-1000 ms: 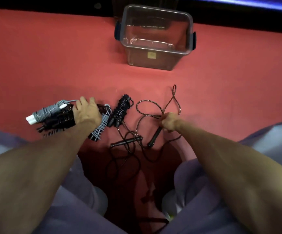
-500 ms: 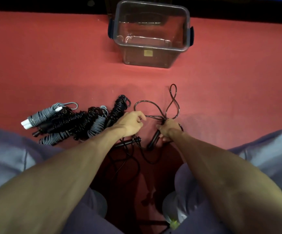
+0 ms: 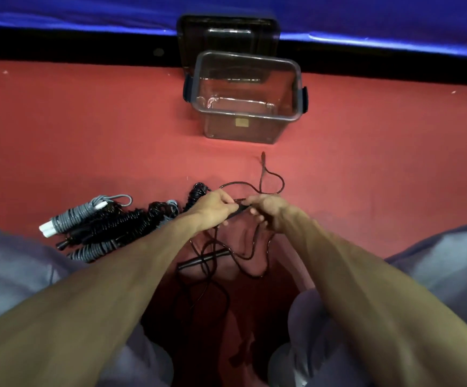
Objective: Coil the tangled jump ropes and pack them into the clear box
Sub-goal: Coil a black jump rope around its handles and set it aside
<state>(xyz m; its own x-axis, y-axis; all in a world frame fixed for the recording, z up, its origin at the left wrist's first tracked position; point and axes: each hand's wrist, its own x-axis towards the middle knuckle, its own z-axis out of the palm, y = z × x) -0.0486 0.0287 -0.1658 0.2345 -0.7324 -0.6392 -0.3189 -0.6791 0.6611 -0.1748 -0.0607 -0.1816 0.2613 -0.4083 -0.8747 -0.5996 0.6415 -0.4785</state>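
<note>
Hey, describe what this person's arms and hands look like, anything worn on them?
The left forearm and right forearm are bare, no sleeves showing. The left hand and right hand have no gloves, and no watch, band or ring is visible.

**Lighting and Image Quality**

Illumination is dim and uneven. The red floor (image 3: 87, 129) is brightest across the middle of the view and darkens toward the lower edge. A deep shadow (image 3: 187, 317) fills the lower centre, and the thin rope (image 3: 271, 177) nearly disappears into it. Glare streaks the blue strip (image 3: 87, 12) at the top and the rim of the box (image 3: 247, 55). The left hand (image 3: 212, 210) and right hand (image 3: 268, 210) are smeared and their finger edges are soft. Wide-angle distortion bows the strip and swells both forearms toward the lower corners. Detail at the side edges is soft and poorly resolved.
</note>
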